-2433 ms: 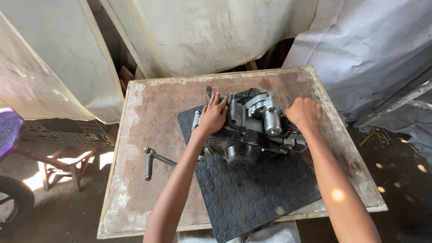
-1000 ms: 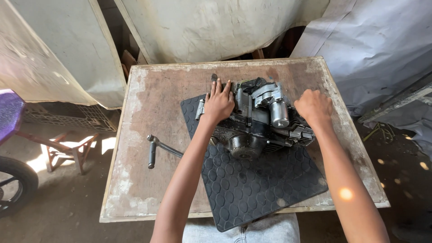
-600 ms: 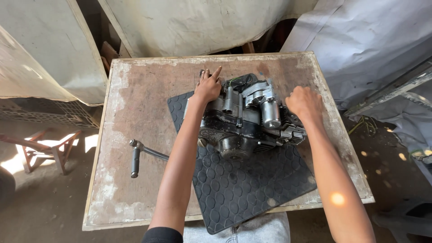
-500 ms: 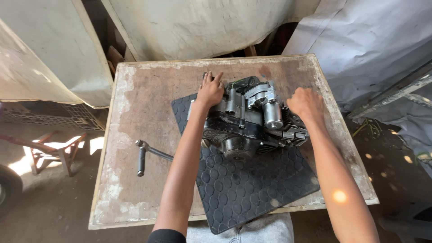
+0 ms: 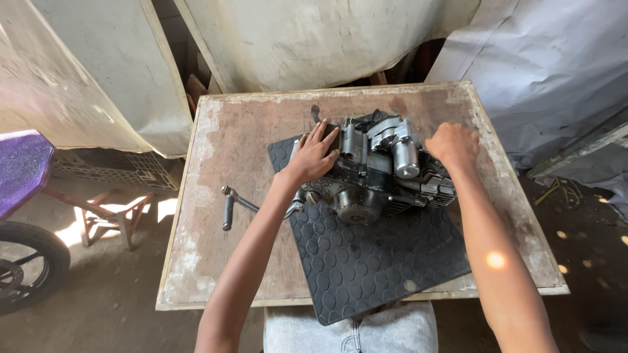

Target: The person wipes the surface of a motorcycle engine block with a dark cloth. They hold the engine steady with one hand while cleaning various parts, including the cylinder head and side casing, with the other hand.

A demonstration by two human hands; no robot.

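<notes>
The worn wooden table (image 5: 216, 216) stood in a dim shed w/ pale tarps behind. On it lay a black rubber mat (image 5: 379, 261), and the small engine (image 5: 383, 170) sat on the mat's far part. The left hand (image 5: 313, 157) lay flat on the engine's left side, the right hand (image 5: 453, 145) curled on its right side; the hands were apart. Probably the step was turning or shifting the engine; the next move needs a firm grip w/ both hands. A kick lever (image 5: 239, 204) stuck out to the left.

Wheel (image 5: 26, 265) cut off at left edge; engine (image 5: 376, 170) side under left hand (image 5: 313, 155) hidden.
</notes>
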